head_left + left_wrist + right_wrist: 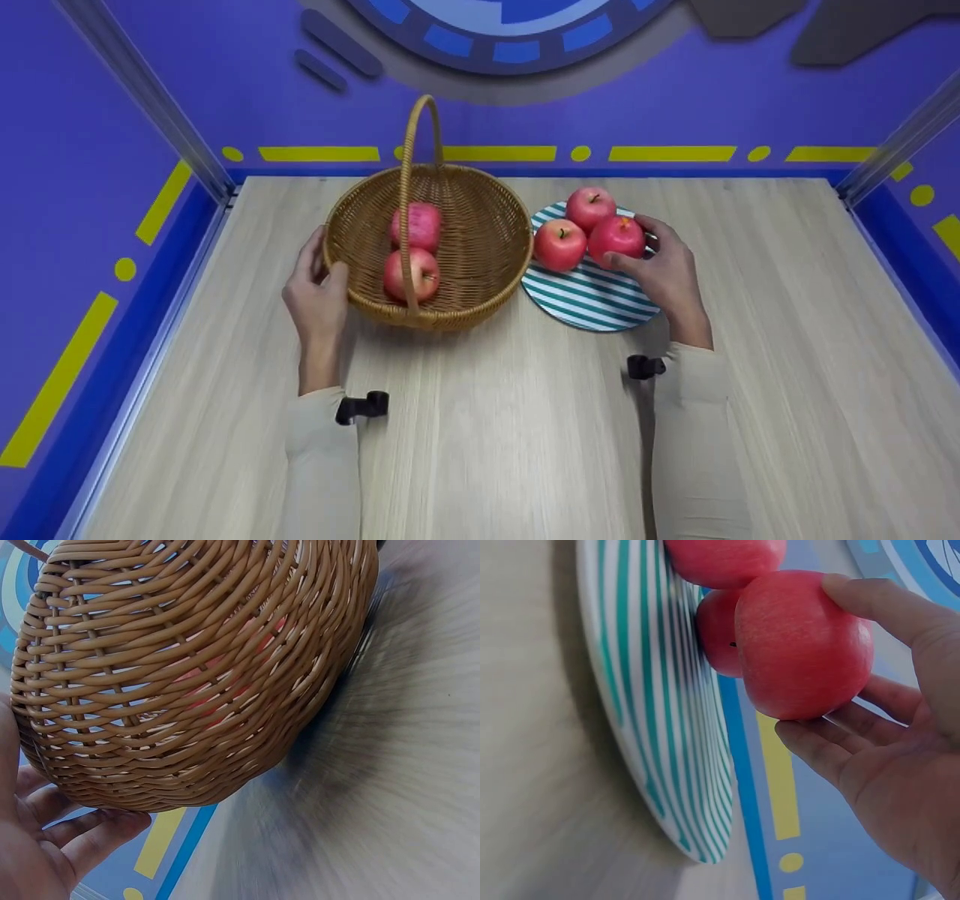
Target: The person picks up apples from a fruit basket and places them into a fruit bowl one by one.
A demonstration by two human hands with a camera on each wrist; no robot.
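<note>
In the head view, my left hand (316, 296) holds the left side of a brown wicker basket (480, 247), thumb at the rim. The left wrist view shows its fingers (105, 836) against the outside of the woven wall (187, 675). Two red apples lie inside, the nearer apple (412, 275) in front of the farther apple (417, 226), both partly behind the arched handle (406, 165). My right hand (666, 270) grips a red apple (802, 645) between thumb and fingers, over a green-and-white striped plate (592, 304). Beside it are a left apple (560, 245) and a back apple (590, 208).
The basket and plate stand side by side on a pale wooden table (480, 450). A blue-purple wall panel (510, 120) with yellow marks rises behind, and side panels stand left and right. Each wrist carries a small black camera mount (363, 407).
</note>
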